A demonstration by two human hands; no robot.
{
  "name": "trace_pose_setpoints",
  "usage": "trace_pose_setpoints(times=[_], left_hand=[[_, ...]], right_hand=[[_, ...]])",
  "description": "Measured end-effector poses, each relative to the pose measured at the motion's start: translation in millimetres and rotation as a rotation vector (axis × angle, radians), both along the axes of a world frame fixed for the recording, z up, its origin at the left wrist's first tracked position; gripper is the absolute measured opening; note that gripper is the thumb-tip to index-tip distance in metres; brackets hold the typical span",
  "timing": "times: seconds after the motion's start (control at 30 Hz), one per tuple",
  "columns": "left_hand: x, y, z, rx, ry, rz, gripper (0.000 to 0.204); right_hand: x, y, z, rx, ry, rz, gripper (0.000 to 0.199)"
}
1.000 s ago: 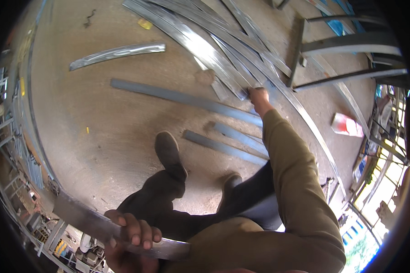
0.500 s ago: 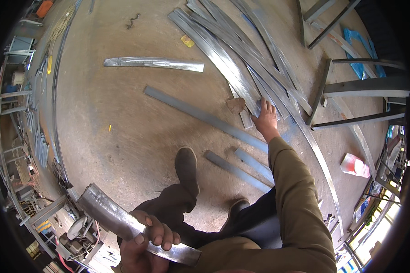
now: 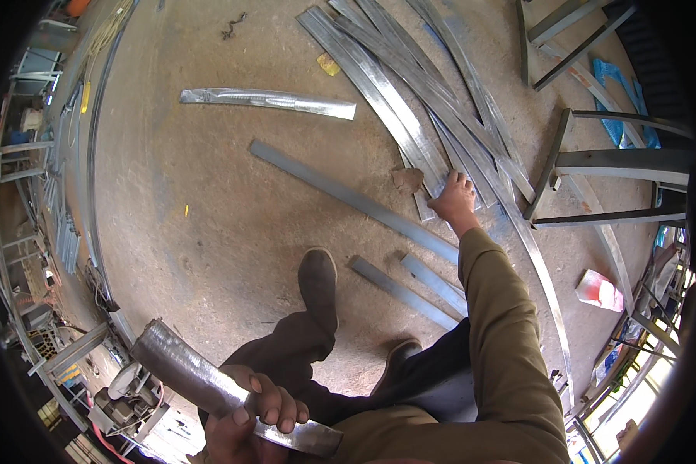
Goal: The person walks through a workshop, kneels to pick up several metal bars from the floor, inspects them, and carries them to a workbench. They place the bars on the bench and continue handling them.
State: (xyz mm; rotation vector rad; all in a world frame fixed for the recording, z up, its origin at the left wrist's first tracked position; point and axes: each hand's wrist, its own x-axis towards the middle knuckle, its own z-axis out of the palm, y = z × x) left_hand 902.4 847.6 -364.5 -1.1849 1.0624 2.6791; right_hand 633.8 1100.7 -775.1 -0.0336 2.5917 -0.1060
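Observation:
My left hand [image 3: 255,414], low in the view, is closed round a short shiny metal bar [image 3: 179,363], which looks bent through the lens and slants down to the right. My right hand [image 3: 455,199] is stretched forward to the floor. Its thumb and fingers close over the near end of a wide bright metal strip [image 3: 387,104] in a loose pile of strips. Beside the right hand lies a small brown flat scrap [image 3: 407,180]. The palm side of that hand is hidden.
A separate shiny strip [image 3: 271,100] lies farther left. Grey flat bars [image 3: 356,199] lie before my shoes [image 3: 318,282]. A dark metal frame [image 3: 626,161] stands at the right, near a red-and-white packet [image 3: 599,290]. Racks and machinery [image 3: 124,394] line the left.
The view has shifted slightly, moving the floor items a little. My right hand's fingers look more curled at the strip's end. The left hand keeps its metal bar.

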Motion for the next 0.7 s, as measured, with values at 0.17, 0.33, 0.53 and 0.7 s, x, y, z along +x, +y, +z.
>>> trace_pose_setpoints(times=[0.17, 0.33, 0.53, 0.7], left_hand=[[-3, 1, 1, 0.014, 0.009, 0.008, 0.036], [-3, 2, 0, 0.008, 0.001, 0.007, 0.037], [-4, 4, 1, -0.008, 0.006, 0.003, 0.037], [-5, 7, 1, -0.025, 0.008, -0.009, 0.037]], right_hand=[[-1, -1, 5, -0.018, -0.039, -0.002, 0.103], [5, -1, 7, -0.067, -0.039, 0.053, 0.105], [9, 8, 10, -0.172, -0.042, 0.093, 0.096], [14, 12, -11, -0.269, -0.015, 0.009, 0.088]])
